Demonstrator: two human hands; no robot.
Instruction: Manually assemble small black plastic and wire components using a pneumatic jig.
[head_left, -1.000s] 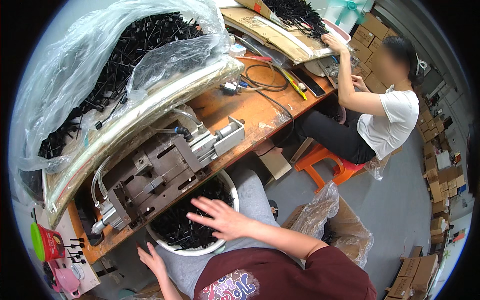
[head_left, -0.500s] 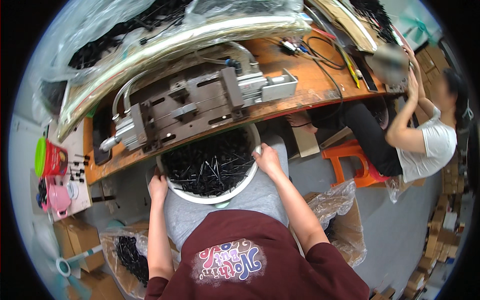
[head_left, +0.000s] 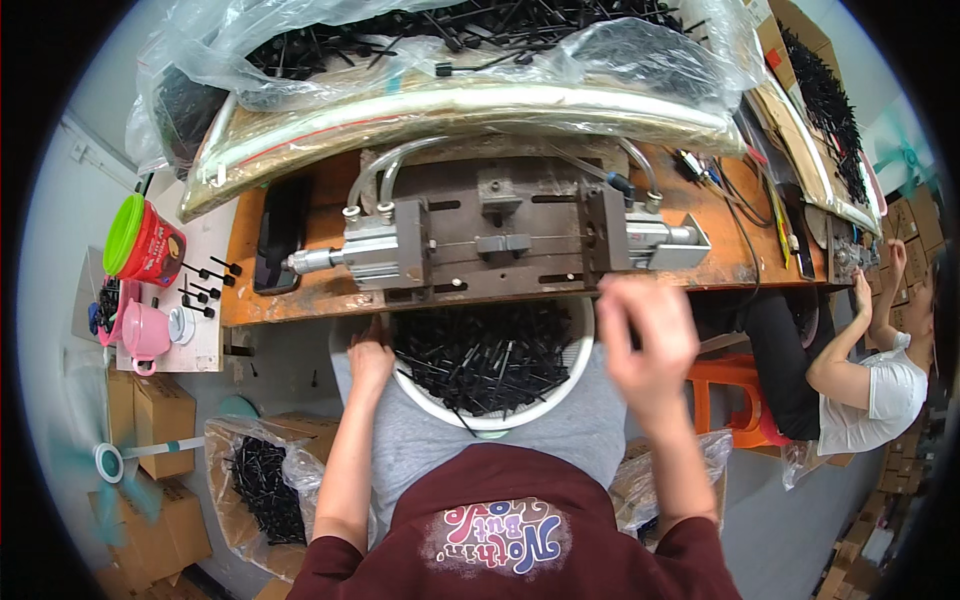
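A round white basket (head_left: 548, 407) sits on my lap under the bench edge, filled with long thin black plastic parts (head_left: 485, 365). My left hand (head_left: 370, 362) is closed on its left rim, with some fingers hidden. Off to the right, my right hand (head_left: 652, 345) is raised above the rim near the bench edge. Motion blurs its fingers, and whether they hold anything cannot be made out. In front of me on the bench stands a metal clamping fixture (head_left: 505, 270) with a pneumatic cylinder at each end and a small grey block in its middle.
Behind the fixture lies a plastic-lined tray (head_left: 460, 100) heaped with black parts. A dark phone (head_left: 280, 235) rests on the wooden bench (head_left: 240, 300). Red and pink buckets stand left. Bagged boxes flank my legs. A co-worker (head_left: 870, 385) sits right beside an orange stool (head_left: 722, 385).
My right hand has let go of the basket's right rim and risen toward the bench edge. My left hand stays at the rim. The view has shifted, showing the bench more squarely.
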